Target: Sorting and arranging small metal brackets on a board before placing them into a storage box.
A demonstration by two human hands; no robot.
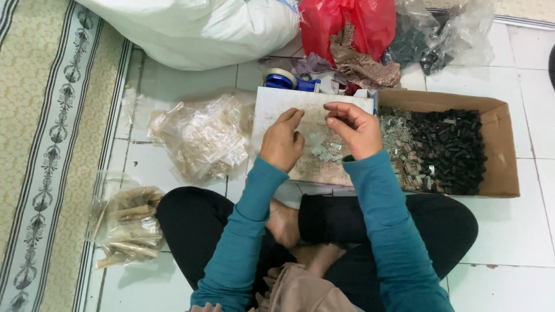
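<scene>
1. The person sits cross-legged on a white tiled floor (509, 231), with a worn white board (272, 110) lying flat ahead of the knees.
2. The left hand (282, 141) hovers over the board's middle, fingers curled inward; whether it pinches anything cannot be told.
3. The right hand (354, 130) is beside it, fingertips drawn together as if on something tiny, but the piece itself is too small to see.
4. A small cluster of metal clips (325, 150) lies on the board just below both hands, near its right edge; their long axes point in mixed directions.
5. A cardboard box (503, 150) touches the board's right edge, holding black plastic pieces (451, 150) and, on its left side, more silvery clips (399, 138).
6. Left of the board lie clear bags of pale parts (202, 138); another clear bag (128, 225) rests near the left knee.
7. Beyond the board's far edge are a blue tape dispenser (289, 80), a red bag (347, 20) and a white sack (202, 26).
8. A patterned carpet (40, 144) borders the tiles on the left; bare tiles lie on the right.
</scene>
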